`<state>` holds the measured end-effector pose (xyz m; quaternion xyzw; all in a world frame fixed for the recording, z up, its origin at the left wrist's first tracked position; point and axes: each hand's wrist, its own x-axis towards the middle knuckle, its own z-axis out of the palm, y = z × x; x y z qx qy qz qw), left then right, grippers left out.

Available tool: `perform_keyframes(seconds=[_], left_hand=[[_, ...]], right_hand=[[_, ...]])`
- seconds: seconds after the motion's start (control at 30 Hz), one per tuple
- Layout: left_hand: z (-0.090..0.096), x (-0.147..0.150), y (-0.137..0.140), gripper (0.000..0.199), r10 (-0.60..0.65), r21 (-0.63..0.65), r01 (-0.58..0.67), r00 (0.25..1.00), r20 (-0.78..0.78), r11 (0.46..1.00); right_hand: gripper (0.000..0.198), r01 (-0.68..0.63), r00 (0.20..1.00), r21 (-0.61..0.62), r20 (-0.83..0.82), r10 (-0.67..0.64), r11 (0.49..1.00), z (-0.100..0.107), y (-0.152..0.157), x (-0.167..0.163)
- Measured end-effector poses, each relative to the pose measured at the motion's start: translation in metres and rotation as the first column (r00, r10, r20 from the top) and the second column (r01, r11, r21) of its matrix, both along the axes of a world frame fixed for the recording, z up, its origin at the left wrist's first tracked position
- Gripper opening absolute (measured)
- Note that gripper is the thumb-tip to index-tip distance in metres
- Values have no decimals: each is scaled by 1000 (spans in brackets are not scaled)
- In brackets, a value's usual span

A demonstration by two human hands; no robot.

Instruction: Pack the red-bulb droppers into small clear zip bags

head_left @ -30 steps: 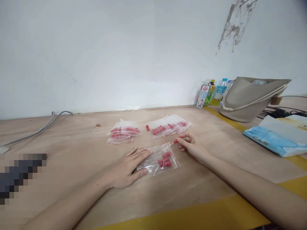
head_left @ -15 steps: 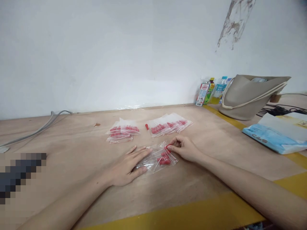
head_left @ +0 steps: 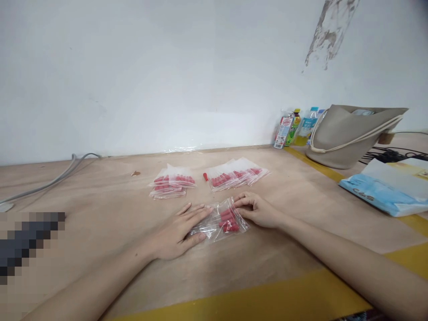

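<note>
A clear zip bag (head_left: 209, 232) lies flat on the table, with several red rubber-like pieces (head_left: 228, 219) inside near its right end. My left hand (head_left: 179, 232) rests flat on the bag's left part, fingers spread. At the bag's right edge, by the red-lined zip, is my right hand (head_left: 257, 210), its thumb and fingers closed on the plastic there; the fingertips are partly hidden. Beyond the hands, a loose red piece (head_left: 205, 177) lies between a left stack of filled bags (head_left: 172, 180) and a right fanned row of filled bags (head_left: 236, 174).
Bottles and a drink carton (head_left: 283, 131) stand against the wall beside a grey-beige bag (head_left: 351, 133). A blue-and-white package (head_left: 377, 194) lies at the right near black cables. A grey cable (head_left: 63, 174) runs along the left. Yellow tape (head_left: 250, 296) marks the table's front edge.
The red piece that my right fingers held at the bag's mouth is now inside among the others. My right hand has shifted slightly; my left hand stays on the bag.
</note>
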<state>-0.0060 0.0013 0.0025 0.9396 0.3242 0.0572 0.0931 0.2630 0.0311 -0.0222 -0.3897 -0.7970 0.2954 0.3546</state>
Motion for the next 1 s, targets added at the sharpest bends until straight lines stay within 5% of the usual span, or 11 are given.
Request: perform_keyframes(seconds=[0.4, 0.53, 0.63, 0.8, 1.0], left_hand=[[1, 0, 0, 54, -6, -12, 6, 1000, 23, 1000], [1, 0, 0, 51, -2, -8, 2, 1000, 7, 1000], [0, 0, 0, 50, -11, -2, 11, 1000, -13, 1000], [-2, 1, 0, 50, -3, 18, 4, 1000, -22, 1000], [-2, 0, 0, 51, -17, 13, 18, 999, -43, 1000]], right_hand=[[20, -71, 995, 28, 73, 69, 997, 2, -2, 5], [17, 159, 986, 21, 50, -159, 987, 6, 2, 10], [15, 295, 953, 169, 18, -302, 940, 17, 11, 5], [13, 244, 918, 331, 225, -327, 912, 43, 45, -34], [35, 348, 776, 131, 516, -363, 928, 44, 87, -102]])
